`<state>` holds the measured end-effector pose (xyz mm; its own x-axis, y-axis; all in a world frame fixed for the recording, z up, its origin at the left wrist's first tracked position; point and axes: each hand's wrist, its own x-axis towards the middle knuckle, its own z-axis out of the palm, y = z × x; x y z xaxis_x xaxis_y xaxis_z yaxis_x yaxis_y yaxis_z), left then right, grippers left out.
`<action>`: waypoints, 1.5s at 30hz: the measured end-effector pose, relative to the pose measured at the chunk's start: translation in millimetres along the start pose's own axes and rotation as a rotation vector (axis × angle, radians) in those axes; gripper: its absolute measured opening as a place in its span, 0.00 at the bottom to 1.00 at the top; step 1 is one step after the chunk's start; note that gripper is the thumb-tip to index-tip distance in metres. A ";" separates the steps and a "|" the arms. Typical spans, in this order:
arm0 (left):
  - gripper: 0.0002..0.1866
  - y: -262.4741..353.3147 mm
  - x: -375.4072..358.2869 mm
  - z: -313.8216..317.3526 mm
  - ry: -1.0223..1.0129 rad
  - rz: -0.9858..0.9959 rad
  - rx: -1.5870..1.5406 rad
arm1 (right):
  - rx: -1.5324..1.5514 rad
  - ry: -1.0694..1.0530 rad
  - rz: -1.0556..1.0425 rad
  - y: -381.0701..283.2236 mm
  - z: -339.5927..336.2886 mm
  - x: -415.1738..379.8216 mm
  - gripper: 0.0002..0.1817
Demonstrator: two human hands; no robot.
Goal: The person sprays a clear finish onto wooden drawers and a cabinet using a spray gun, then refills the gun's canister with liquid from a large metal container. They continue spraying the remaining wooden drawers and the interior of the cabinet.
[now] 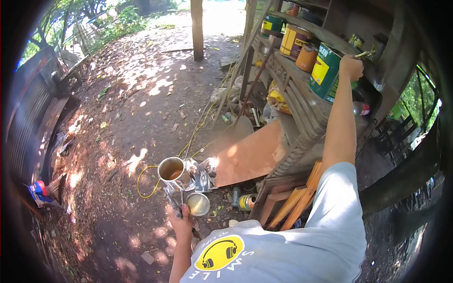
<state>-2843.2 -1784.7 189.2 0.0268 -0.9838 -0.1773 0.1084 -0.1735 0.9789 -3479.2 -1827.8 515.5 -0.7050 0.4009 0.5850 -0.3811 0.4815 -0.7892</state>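
The person has one arm low and the other stretched up to the shelf [302, 75]. Down near the ground, the left hand [181, 223] is closed, fingers wrapped round a slim grey tool [175, 206]; it may be a brush, but I can't make out its tip. The tool sits just below an open pot [171, 169] with brownish liquid inside, and a round container [198, 204] with something pale in it is right beside that hand.

The right hand [351, 69] is up by the green can [325, 70], curled into a fist with hardly any gap between the fingers. A thin yellowish piece [365, 54] pokes out past the knuckles; I can't tell what it is. The fist is right by the can's upper edge, though whether it touches the metal I can't say from here.

The green can stands at the near end of the shelf, an orange container [306, 57] next to it and a yellow and purple can [295, 40] further along. Lower down, a reddish-brown board [250, 156] lies slanted between the pot and the shelf. A yellow cord [147, 192] loops over the dirt near the pot, and another can [246, 202] lies on its side close to some wooden strips [296, 203].
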 end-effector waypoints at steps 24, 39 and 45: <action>0.19 62.3 -2.7 25.9 -0.322 0.107 0.547 | 0.655 -0.606 -0.752 -88.0 -138.2 -138.8 0.14; 0.12 75.1 -11.6 23.4 -0.410 0.109 0.449 | 0.887 -0.931 -1.041 -91.7 -211.4 -229.4 0.10; 0.11 69.1 -7.7 23.2 -0.437 0.102 0.422 | 0.809 -0.885 -1.189 -96.4 -222.8 -232.2 0.13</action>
<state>-2859.0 -1790.1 260.6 -0.4033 -0.9085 -0.1100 -0.2780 0.0071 0.9605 -3145.5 -1793.6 497.3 0.1896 -0.5279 0.8279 -0.8988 -0.4328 -0.0701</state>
